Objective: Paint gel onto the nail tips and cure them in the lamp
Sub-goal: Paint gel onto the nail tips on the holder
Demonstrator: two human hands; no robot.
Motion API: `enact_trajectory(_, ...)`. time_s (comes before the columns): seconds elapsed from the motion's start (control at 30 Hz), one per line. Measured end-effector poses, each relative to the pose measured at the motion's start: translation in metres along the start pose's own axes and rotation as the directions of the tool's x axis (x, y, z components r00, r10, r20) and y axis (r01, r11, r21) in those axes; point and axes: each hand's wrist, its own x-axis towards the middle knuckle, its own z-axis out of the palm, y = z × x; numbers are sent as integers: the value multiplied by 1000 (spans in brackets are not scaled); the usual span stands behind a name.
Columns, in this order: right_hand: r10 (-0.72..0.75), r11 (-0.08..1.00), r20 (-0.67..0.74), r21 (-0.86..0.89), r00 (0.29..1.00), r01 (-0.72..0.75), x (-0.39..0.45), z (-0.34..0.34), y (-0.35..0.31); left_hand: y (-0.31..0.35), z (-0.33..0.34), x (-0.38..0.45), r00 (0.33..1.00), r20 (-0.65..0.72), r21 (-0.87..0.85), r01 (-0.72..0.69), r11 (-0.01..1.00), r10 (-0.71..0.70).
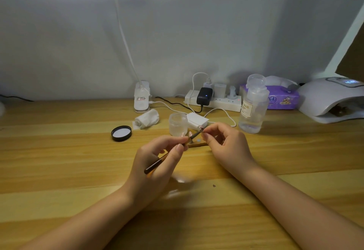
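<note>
Brush pinched in left hand, its tip pinched by right hand fingertips, probably shaping bristles; nail tips kept just beyond, curing lamp far right

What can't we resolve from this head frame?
- Nail tip: too small, pinched by right hand fingers; gel coverage unclear.
- Brush bristles: too small.
- Curing lamp: cut by right edge; interior dark.
- Bottle label: too small to read fully.

Pale wood-grain table, smooth satin; glossy dark brush handle; translucent frosted plastic jar; glossy white lamp
</note>
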Motion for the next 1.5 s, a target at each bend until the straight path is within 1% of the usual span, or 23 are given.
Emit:
enact_trajectory(0.17,13,1000,-8,5,1000,-13,-1,0,-1,3,-1,-1,1000,1,-15,18,1000,-18)
enact_trajectory(0.4,11,1000,-2,13,1000,-11,-3,-1,-3,6,0,0,999,-32,-50,37,998,-38)
enact_trajectory(0.53,8,1000,12,24,1000,-8,-3,-1,-3,5,0,0,998,-21,-34,50,998,-51)
enact_trajectory(0.7,6,999,20,39,1000,-7,-4,-2,-3,2,1,0,996,-43,-22,76,997,-77)
enact_trajectory(1.03,27,999,33,40,999,-28,-4,-2,-4,2,0,0,999,-12,-31,50,998,-51)
enact_trajectory(1.2,26,998,42,52,999,-28,-4,-2,-4,3,0,-1,1000,-16,-74,22,997,-23)
enact_trajectory(1.33,21,998,56,58,998,-24,-4,-2,-4,0,1,0,997,-44,-92,51,994,-55)
enact_trajectory(1.5,12,996,77,82,997,-19,-3,-3,-5,-5,1,1,994,-47,-82,97,992,-101)
